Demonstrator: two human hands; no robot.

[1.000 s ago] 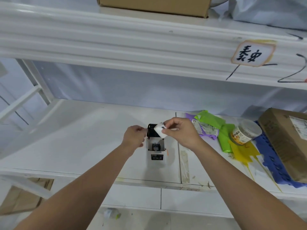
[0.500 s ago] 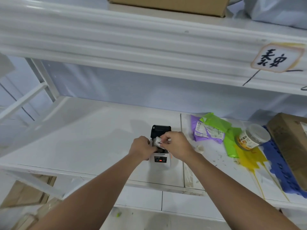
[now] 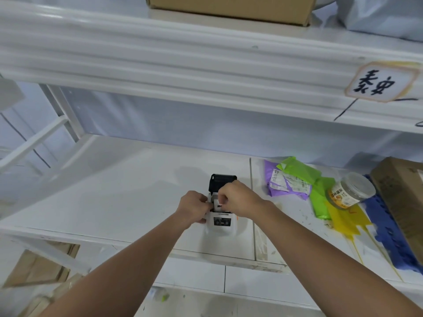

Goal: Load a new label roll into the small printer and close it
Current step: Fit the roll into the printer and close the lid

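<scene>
A small white label printer [image 3: 221, 225] stands on the white shelf [image 3: 128, 197], its black lid [image 3: 222, 181] tipped up and back. A white label roll [image 3: 218, 205] sits low in the open bay, mostly hidden by fingers. My right hand [image 3: 238, 199] pinches the roll from above and the right. My left hand [image 3: 194, 208] presses against the printer's left side, its fingertips at the roll's left end.
To the right lie purple [image 3: 283, 184] and green [image 3: 318, 186] mailer bags, a clear jar with a yellow label [image 3: 350, 191], yellow and blue bags [image 3: 386, 234], and a cardboard box [image 3: 405, 197]. An upper shelf with another box [image 3: 229, 8] hangs overhead.
My right hand has brought the label roll down from above the printer into its open bay. My left hand has closed in against the printer's left side.
</scene>
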